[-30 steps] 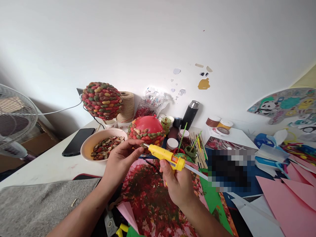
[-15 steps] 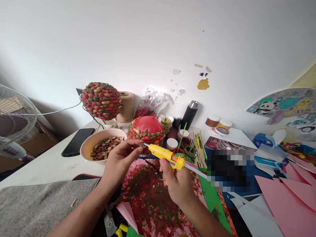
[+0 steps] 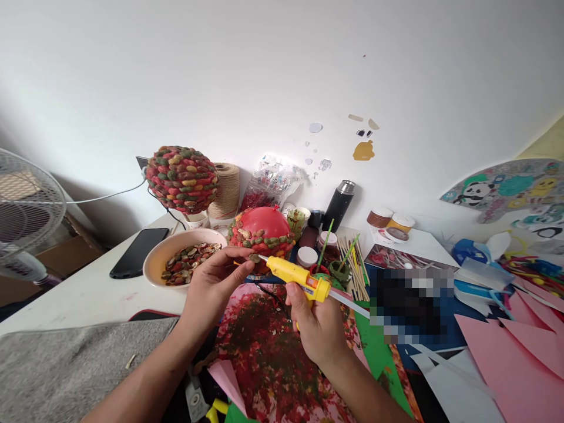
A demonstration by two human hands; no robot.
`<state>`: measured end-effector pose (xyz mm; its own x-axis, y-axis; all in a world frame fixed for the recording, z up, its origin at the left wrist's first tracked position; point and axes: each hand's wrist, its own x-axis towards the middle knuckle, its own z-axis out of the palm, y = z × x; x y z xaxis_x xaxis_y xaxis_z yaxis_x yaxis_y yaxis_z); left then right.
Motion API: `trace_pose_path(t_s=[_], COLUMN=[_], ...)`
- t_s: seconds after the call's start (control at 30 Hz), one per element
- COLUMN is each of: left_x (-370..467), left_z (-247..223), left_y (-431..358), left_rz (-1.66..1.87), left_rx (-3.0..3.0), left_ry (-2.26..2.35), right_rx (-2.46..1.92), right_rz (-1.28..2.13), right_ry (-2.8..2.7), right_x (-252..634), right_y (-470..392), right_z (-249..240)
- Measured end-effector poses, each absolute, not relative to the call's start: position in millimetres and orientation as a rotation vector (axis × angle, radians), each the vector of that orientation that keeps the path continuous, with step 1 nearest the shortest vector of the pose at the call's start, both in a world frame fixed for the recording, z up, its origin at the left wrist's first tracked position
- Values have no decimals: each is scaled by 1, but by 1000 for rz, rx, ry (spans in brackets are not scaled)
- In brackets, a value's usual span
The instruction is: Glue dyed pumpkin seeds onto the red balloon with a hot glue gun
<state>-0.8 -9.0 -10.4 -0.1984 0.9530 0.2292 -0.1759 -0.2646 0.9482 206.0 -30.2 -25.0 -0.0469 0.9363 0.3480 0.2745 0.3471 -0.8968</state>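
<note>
Bowl (image 3: 153, 267) between phone (image 3: 138, 254) and left hand (image 3: 220, 275)

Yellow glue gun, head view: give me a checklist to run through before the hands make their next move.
1. Left hand pinches a small shell piece: ok.
2. Right hand grips the yellow glue gun, nozzle pointing at that piece: ok.
3. Glue stick sticks out of the gun's rear: ok.
4. Fresh glue on the pinched piece: cannot tell, too small to make out.
5. More pieces in the bowl beside the left hand: ok.
6. Red balloon covered all over: not ok, its top is bare.
</note>
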Motion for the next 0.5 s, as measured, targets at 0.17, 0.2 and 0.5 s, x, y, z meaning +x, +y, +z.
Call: trace_pose_path(t_s=[0.17,0.2,0.5], left_x=[-1,-1,-2], left_z=[-8,-8,-8], left_y=[-8,-8,-8], left_rz=[1628,1630,1639], left_rx=[1130,1130,1135], left_ry=[1064,1062,1060], right_rx=[-1163,-1166,-1168], right_rz=[770,766,730], right_ry=[-1562,-1564,-1577], right_x=[207,207,207], right_y=[-29,-29,-30], right_z=[-28,-28,-27])
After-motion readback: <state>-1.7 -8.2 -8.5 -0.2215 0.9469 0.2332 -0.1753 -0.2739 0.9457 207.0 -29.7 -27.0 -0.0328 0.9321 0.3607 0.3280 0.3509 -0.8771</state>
